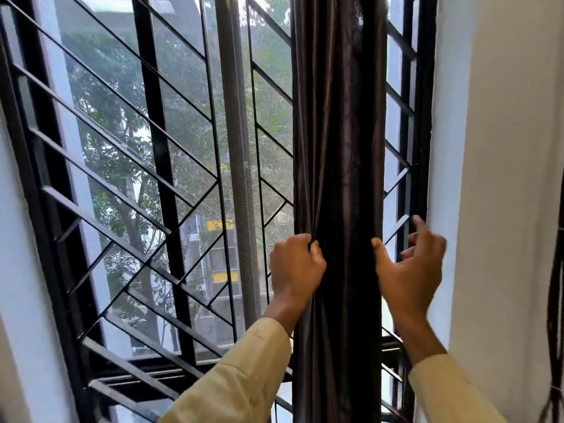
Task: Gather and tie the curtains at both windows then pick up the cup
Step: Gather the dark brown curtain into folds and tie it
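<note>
No readable text, label, brand, number or sign appears anywhere in this view.

Left hand (296, 267) in tight grip, right hand (412, 270) loosely open.

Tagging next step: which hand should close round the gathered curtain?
Likely right. The right hand is open beside the curtain, thumb at its edge; the left hand grips the left folds.

1 curtain (337, 178), 2 hands (296, 267) (410, 270), 2 sleeves (238, 377) (448, 392), 1 window grille (160, 148)
</note>
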